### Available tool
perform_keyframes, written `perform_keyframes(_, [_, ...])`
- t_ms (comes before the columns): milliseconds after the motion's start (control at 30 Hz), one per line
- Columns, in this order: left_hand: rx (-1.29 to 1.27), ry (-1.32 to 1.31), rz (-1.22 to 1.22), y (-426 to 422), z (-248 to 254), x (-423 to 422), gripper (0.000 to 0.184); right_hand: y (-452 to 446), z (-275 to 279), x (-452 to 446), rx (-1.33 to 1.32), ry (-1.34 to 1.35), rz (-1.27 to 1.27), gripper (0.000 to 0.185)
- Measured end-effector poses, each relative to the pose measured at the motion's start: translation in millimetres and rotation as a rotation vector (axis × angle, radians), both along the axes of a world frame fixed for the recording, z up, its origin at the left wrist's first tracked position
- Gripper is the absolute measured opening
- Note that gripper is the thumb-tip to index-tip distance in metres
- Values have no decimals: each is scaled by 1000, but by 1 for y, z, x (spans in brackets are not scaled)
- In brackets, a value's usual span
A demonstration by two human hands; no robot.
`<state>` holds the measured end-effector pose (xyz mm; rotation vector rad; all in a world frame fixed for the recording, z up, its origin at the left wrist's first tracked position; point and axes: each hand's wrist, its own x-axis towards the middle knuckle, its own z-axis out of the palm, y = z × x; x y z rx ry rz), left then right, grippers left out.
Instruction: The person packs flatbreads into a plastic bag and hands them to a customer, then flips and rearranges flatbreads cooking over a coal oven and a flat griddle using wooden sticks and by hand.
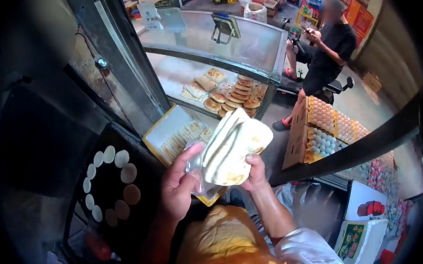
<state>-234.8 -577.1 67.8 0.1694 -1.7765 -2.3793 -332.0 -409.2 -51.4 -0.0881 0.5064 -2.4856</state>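
Note:
A stack of pale, lightly browned flatbreads (238, 147) is held up in front of me, gripped at its lower right corner by my right hand (256, 173). The thumb lies over the top bread. Just left of the stack, my left hand (178, 186) pinches a crumpled clear plastic bag (194, 167) between thumb and fingers. The bag is close against the breads' left edge; whether it touches them I cannot tell. Behind my hands, a yellow-rimmed tray (150, 140) holds more small flat breads.
A glass display case (261, 74) with breads (238, 94) stands ahead. At left, round dough pieces (128, 173) form a ring on a black griddle (111, 178). Stacked egg trays (333, 121) are at right. Beyond, a person (329, 49) sits on a scooter holding a phone-like object.

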Motion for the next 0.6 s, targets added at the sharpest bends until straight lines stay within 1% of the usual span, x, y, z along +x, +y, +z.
perform_keyframes(33, [133,-25,40,3,13,3,53,0,3,5,125,94,-43,69])
perform_keyframes(100, [267,-44,71,-3,23,5,55,11,13,16,651,441,-150,64])
perform_keyframes(133, [165,-14,35,-12,24,5,55,7,20,21,733,761,-384,54])
perform_keyframes(167, [63,14,1,-21,25,5,55,8,32,19,985,1179,-551,49])
perform_keyframes(233, [47,41,-21,-31,24,9,52,12,46,30,1178,1418,-611,51])
perform_keyframes(267, [-2,30,-63,-36,24,14,50,15,54,35,1186,1417,-618,51])
perform_keyframes(333, [-53,26,-116,-37,20,19,49,19,71,41,1512,1529,-632,56])
perform_keyframes(367, [-262,99,-155,-33,14,23,43,18,76,45,1522,1522,-639,56])
perform_keyframes(433, [-672,257,-226,-22,2,27,33,17,87,48,1747,1510,-580,56])
perform_keyframes(467, [-666,267,-238,-15,0,26,33,17,93,47,1770,1557,-654,56])
perform_keyframes(500, [-389,319,-288,-5,-1,27,26,21,92,42,1785,1554,-658,56])
perform_keyframes(567, [171,399,-366,17,1,29,14,31,87,25,2008,1630,-662,56])
perform_keyframes(600, [450,428,-396,26,6,29,13,33,97,15,2002,1622,-699,55])
